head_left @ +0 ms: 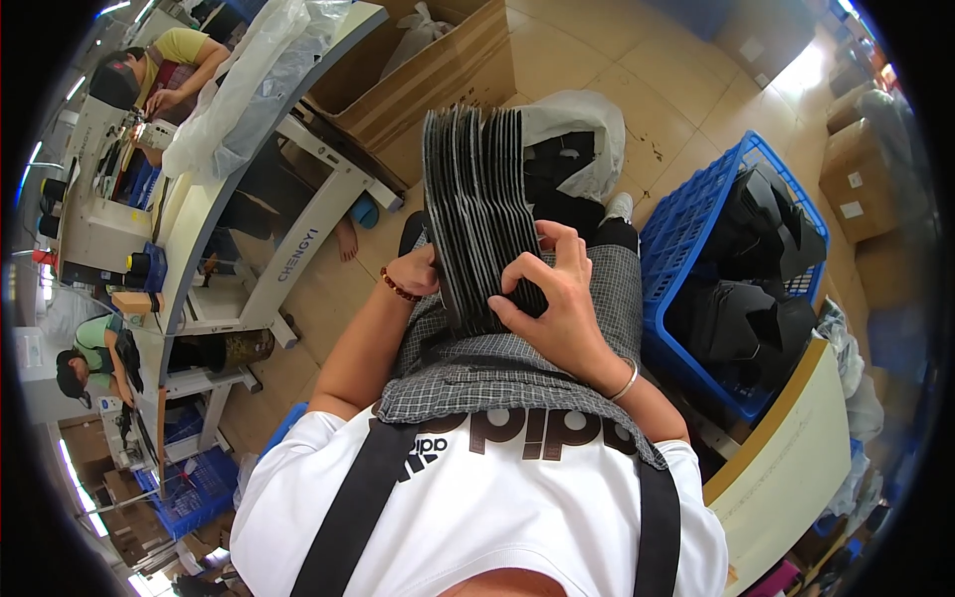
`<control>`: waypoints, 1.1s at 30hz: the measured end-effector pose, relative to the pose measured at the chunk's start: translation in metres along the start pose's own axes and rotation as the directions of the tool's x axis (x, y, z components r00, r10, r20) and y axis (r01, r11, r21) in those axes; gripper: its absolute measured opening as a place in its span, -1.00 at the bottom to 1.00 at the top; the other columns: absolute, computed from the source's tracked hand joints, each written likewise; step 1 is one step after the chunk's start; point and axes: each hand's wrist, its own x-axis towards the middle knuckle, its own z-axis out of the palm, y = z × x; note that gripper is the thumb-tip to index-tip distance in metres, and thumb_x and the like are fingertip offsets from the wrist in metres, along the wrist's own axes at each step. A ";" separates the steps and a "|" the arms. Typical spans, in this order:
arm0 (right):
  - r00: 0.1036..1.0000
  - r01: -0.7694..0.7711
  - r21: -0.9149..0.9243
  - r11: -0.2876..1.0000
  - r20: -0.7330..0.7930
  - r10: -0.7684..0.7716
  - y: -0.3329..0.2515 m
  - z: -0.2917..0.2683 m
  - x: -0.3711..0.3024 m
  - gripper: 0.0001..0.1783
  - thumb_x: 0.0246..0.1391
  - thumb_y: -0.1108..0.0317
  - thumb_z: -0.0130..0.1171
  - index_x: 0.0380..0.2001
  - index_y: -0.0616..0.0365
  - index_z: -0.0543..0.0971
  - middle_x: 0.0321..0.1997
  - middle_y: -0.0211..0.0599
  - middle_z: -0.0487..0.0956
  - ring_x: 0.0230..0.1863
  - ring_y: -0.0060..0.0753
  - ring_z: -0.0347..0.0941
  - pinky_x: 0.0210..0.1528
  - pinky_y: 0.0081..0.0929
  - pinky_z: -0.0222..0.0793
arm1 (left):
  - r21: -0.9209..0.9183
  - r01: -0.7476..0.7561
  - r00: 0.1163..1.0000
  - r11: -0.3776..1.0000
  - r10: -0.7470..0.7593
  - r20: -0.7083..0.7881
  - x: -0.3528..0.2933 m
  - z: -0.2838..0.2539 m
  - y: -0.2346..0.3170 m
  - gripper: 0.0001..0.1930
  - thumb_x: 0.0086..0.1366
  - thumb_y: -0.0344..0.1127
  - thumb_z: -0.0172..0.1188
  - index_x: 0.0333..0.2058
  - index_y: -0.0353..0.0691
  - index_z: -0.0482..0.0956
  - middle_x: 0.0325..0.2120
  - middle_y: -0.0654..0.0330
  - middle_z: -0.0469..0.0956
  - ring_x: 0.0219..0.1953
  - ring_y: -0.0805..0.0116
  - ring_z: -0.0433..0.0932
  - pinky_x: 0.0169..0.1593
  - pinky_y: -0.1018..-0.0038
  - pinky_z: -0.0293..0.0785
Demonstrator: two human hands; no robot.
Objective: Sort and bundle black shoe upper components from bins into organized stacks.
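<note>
A thick stack of thin black flat pieces with pale edges stands on my lap, fanned along its length. My left hand grips the stack's left side, its fingertips hidden behind the pieces. On the right edge, my right hand curls thumb and forefinger around the nearer pieces, its other fingers against the farther edge. A checked grey apron covers my lap under the stack. Just beyond my knees lies an open white plastic bag with black pieces inside.
To my right stands a blue plastic basket of black shaped pieces, beside a pale tabletop. A cardboard box is ahead. Sewing tables run along the left, where one person and another work.
</note>
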 end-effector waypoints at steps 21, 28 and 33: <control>0.999 0.019 -0.087 0.996 0.048 -0.015 -0.002 -0.003 0.001 -0.59 -0.35 0.22 0.46 -0.42 0.00 0.46 0.10 0.16 0.27 0.17 0.12 0.17 0.15 -0.07 0.01 | -0.074 0.005 1.000 0.997 -0.003 0.016 0.004 0.016 0.010 0.05 -0.11 0.09 0.51 0.25 -0.36 0.20 0.19 0.14 0.34 0.21 0.27 0.33 0.27 0.33 0.21; 0.999 0.005 -0.104 0.995 0.043 0.000 -0.005 -0.004 0.002 -0.59 -0.40 0.30 0.44 -0.44 0.03 0.43 0.09 0.08 0.26 0.17 0.09 0.16 0.18 -0.11 0.02 | -0.067 -0.003 1.000 0.998 0.002 -0.015 0.002 0.018 0.011 0.06 -0.11 0.08 0.51 0.27 -0.35 0.18 0.21 0.14 0.31 0.23 0.26 0.31 0.28 0.32 0.18; 0.999 0.013 -0.104 0.994 0.038 -0.009 -0.004 -0.003 0.002 -0.59 -0.39 0.30 0.44 -0.44 0.04 0.43 0.09 0.08 0.26 0.17 0.10 0.16 0.18 -0.11 0.02 | -0.060 0.006 1.000 0.998 -0.007 -0.012 0.003 0.025 0.015 0.08 -0.13 0.10 0.52 0.27 -0.35 0.18 0.21 0.14 0.32 0.24 0.26 0.30 0.29 0.32 0.17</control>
